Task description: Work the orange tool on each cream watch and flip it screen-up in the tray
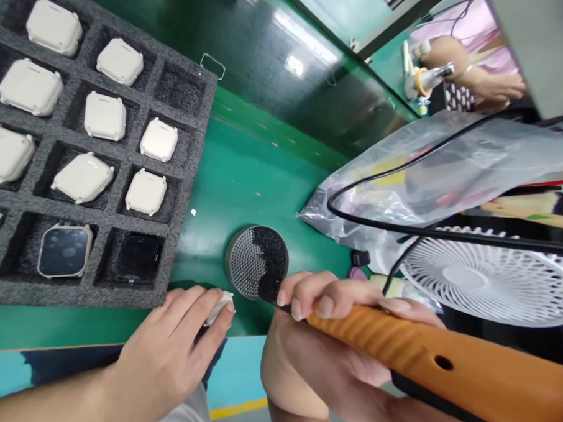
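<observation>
My left hand (175, 346) rests at the table's front edge, its fingers closed around a small white piece (219, 308) that looks like a watch case; most of it is hidden. Wrapped around a long orange-handled tool (390, 340) is my right hand (341, 301). The tool's dark tip reaches the near rim of a round metal container (249, 262) with a perforated top, partly covered in black grains. Left of the hands lies a grey foam tray (182, 178) with several white watch cases (145, 192), a silver-framed watch (65, 251) and a black one (137, 257).
A black cable (366, 216) loops over a clear plastic bag (377, 175) on the right. Below it stands a white fan (489, 276). Behind the green table (256, 162) rises a dark reflective panel (266, 62). Another person's hand (495, 86) shows at the top right.
</observation>
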Tool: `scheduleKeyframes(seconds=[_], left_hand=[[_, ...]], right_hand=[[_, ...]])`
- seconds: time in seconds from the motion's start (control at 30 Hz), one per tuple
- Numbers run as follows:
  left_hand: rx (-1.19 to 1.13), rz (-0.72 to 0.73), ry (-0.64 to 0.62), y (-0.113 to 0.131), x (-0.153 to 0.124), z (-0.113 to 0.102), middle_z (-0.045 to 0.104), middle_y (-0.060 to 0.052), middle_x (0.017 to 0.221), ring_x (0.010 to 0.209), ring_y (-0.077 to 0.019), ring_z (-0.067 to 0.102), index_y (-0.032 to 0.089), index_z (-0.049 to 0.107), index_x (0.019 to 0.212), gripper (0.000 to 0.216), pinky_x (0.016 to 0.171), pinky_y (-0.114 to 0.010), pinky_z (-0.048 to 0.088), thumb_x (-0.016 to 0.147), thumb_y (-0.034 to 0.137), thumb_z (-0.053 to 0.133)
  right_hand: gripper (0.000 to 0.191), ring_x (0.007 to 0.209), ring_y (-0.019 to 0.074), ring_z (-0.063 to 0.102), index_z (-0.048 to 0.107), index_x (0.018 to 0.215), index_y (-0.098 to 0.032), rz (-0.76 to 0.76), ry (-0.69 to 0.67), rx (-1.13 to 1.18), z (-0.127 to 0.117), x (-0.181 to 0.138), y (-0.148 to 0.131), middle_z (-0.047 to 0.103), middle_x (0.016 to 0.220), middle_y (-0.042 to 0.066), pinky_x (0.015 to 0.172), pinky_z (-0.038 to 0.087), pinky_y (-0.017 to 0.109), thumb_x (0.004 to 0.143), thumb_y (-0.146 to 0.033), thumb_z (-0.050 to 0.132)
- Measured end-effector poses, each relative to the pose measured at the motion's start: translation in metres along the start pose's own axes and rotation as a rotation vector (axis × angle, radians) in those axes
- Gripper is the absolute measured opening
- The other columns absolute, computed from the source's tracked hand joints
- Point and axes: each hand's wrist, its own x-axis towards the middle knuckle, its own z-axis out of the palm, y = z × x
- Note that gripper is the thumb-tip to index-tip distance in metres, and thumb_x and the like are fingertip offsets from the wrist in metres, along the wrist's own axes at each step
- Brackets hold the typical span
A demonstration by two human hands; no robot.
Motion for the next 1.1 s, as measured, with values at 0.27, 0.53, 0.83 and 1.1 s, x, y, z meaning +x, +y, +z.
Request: scheduleKeyframes(seconds=[0.27,0.53,0.83,1.1], left_hand=[[-0.005,0.006,-0.006,0.000,-0.004,0.000,0.071,-0.016,0.135,0.122,-0.0332,0.062,0.010,0.073,0.135,0.036,0.101,-0.048,0.047,0.107,0.012,0.052],[-0.004,-0.001,-0.041,0.000,0.000,-0.002,0.071,-0.017,0.136,0.122,-0.0341,0.062,0.011,0.071,0.138,0.035,0.099,-0.048,0.048,0.105,0.017,0.059],[-0.051,-0.013,-0.036,-0.002,0.002,-0.003,0.072,-0.014,0.134,0.121,-0.0319,0.060,0.012,0.074,0.133,0.036,0.098,-0.045,0.046,0.104,0.010,0.054],[-0.042,-0.028,-0.064,-0.001,0.003,-0.003,0.072,-0.012,0.136,0.122,-0.0317,0.059,0.013,0.074,0.134,0.039,0.099,-0.045,0.045,0.104,0.012,0.050]], right_hand=[[0.045,0.065,0.0159,0.060,0.068,0.112,-0.029,0.107,0.046,-0.042,-0.005,-0.004,-0.007,0.065,0.083,-0.004,0.060,0.055,0.041,0.094,-0.070,0.065],[0.044,0.064,0.0159,0.060,0.069,0.111,-0.030,0.102,-0.005,-0.112,-0.004,-0.002,-0.010,0.064,0.082,-0.004,0.058,0.056,0.040,0.095,-0.071,0.062],[0.026,0.054,0.0150,0.059,0.065,0.123,-0.036,0.031,-0.096,-0.135,-0.022,-0.021,-0.019,0.058,0.074,-0.007,0.048,0.056,0.037,0.109,-0.036,0.043],[0.027,0.053,0.0141,0.061,0.066,0.113,-0.036,0.109,-0.132,-0.125,-0.009,-0.022,-0.019,0.059,0.073,-0.009,0.050,0.059,0.035,0.109,-0.030,0.040]])
